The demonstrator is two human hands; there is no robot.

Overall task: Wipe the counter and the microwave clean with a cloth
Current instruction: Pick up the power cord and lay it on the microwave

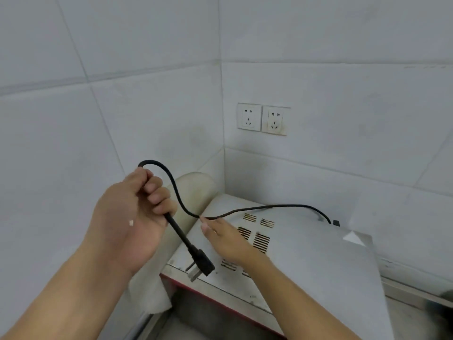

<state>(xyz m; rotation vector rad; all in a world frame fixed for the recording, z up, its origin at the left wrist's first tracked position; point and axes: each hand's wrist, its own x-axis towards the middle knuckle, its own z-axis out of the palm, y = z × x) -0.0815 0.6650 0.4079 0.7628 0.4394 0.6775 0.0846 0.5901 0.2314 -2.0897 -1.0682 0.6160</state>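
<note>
White tiled walls meet in a corner. From centre, the silver microwave [318, 261] sits at four o'clock, vents facing up. Its black cord [282, 206] runs from the casing's rear at three o'clock across to nine o'clock. There the left hand [132, 212], raised, is fisted around it, and the plug [203, 263] dangles at six. The right hand [228, 239], lower, pinches the cord mid-run. What looks like a white cloth [149, 290] hangs under the left wrist. Two sockets [263, 119] sit at twelve o'clock, both empty.

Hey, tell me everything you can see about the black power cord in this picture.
The power cord is black, thin and rubbery-looking, ending in a chunky plug with bare metal prongs, unplugged and dangling. The left hand grips it above the plug; it loops over the fist, dips to the right hand, which pinches it, then runs to the rear of the microwave.
</note>
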